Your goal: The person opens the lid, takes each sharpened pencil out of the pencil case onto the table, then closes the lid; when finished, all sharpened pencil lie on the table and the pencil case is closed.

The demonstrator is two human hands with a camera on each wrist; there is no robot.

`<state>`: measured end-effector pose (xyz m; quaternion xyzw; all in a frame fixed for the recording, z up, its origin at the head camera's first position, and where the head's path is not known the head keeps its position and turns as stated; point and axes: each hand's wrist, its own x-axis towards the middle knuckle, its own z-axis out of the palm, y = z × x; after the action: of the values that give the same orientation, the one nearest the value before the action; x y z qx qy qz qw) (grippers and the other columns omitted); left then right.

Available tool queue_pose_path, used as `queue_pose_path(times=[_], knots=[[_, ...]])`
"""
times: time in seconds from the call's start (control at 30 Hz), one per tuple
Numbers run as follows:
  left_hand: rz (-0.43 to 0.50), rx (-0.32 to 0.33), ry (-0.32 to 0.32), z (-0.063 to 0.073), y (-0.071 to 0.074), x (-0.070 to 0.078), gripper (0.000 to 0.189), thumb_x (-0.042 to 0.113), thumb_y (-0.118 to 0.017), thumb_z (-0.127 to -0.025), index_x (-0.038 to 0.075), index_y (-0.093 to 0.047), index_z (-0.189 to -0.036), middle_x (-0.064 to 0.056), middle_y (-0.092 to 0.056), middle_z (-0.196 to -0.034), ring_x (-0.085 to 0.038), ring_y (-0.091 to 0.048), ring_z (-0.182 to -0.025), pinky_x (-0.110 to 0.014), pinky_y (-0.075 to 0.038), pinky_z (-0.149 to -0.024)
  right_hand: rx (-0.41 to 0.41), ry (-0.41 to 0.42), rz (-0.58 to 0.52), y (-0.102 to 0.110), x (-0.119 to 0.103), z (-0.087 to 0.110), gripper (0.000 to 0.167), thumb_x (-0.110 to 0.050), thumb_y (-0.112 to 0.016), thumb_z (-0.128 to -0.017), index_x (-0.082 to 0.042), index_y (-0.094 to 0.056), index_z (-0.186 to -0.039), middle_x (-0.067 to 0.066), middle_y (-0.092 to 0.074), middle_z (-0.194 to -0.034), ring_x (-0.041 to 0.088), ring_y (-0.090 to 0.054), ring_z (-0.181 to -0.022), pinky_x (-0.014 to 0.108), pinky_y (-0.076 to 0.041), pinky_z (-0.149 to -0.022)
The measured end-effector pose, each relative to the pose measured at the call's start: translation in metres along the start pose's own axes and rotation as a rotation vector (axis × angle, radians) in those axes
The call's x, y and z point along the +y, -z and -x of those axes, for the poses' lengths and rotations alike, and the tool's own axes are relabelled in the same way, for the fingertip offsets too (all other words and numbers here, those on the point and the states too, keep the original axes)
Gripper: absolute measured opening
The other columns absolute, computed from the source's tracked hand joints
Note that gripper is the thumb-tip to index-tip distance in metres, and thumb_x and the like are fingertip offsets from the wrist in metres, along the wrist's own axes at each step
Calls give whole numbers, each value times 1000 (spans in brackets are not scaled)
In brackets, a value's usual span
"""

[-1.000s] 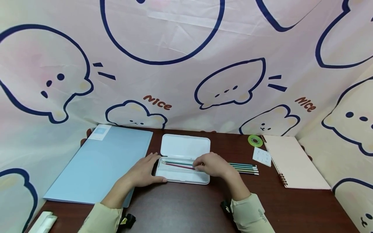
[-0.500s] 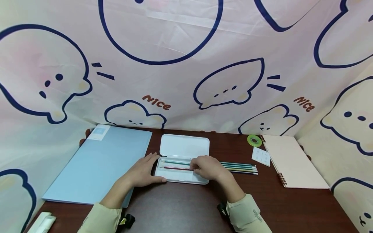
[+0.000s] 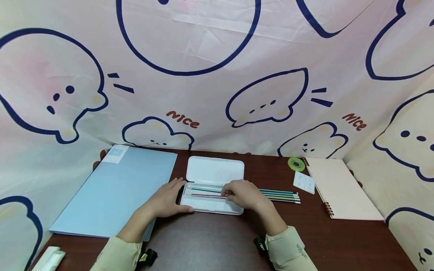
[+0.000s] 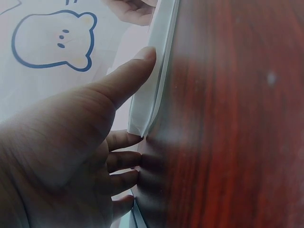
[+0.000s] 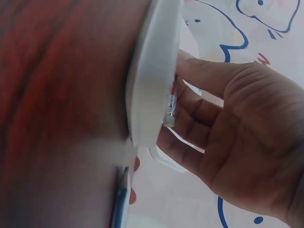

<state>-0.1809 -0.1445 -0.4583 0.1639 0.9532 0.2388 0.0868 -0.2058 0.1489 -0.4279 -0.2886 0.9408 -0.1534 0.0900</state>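
A white pencil case (image 3: 203, 207) lies with its lid (image 3: 215, 169) raised at the back. My left hand (image 3: 165, 199) rests at the case's left end, thumb along its front edge and fingers spread, as the left wrist view also shows. Over the right part of the case, my right hand (image 3: 245, 194) pinches a red pencil (image 3: 207, 195), which points left inside the case. Its metal band and eraser end show by my fingers in the right wrist view. A green pencil (image 3: 205, 189) lies behind it in the case.
Several pencils (image 3: 279, 195) lie on the table right of the case. A blue folder (image 3: 118, 192) lies left, partly under my left arm. At the right are a spiral notebook (image 3: 342, 188), a green tape roll (image 3: 296, 164) and a white card (image 3: 304, 182). A white item (image 3: 50, 259) sits front left.
My right hand has shifted left and slightly down with the red pencil, which now lies straighter along the case. My left hand keeps its place.
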Motion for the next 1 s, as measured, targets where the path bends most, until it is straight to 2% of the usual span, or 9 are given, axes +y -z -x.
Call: queue_pose_path(times=[0.23, 0.4, 0.57, 0.87, 1.0], knots=[[6, -8, 0, -1, -2, 1, 101, 63, -80, -76, 6, -44, -151, -24, -38, -160, -45, -31, -151, -63, -30, -119, 98, -47, -44, 13, 13, 14, 16, -15, -75, -92, -24, -79, -105, -6, -75, -97, 8, -61, -84, 31, -53, -78], [8, -3, -5, -1, -1, -1, 101, 63, -80, -76, 5, -44, -151, -24, -38, -160, -46, -32, -150, -64, -31, -118, 157, -68, -38, 21, 29, 30, 16, -15, -74, -93, -25, -79, -105, -8, -75, -101, 7, -60, -83, 30, -53, -78], [4, 1, -9, -1, -2, -3, 100, 63, -80, -76, 6, -44, -150, -24, -37, -160, -45, -31, -150, -64, -31, -118, 201, -113, -25, 28, 47, 47, 14, -15, -76, -91, -25, -77, -102, -9, -73, -99, 9, -58, -83, 33, -52, -79], [3, 3, -10, -1, -4, -4, 100, 63, -80, -76, 6, -44, -150, -24, -38, -160, -45, -32, -150, -63, -31, -118, 206, -204, 1, 39, 82, 80, 12, -11, -76, -90, -21, -73, -92, -7, -64, -82, 12, -52, -74, 31, -46, -68], [-2, 9, -16, -1, -3, -5, 100, 63, -80, -76, 6, -44, -150, -25, -38, -159, -46, -32, -149, -64, -32, -117, 187, -240, -2, 42, 95, 93, 12, -9, -74, -91, -21, -72, -90, -8, -65, -82, 11, -53, -73, 32, -46, -67]])
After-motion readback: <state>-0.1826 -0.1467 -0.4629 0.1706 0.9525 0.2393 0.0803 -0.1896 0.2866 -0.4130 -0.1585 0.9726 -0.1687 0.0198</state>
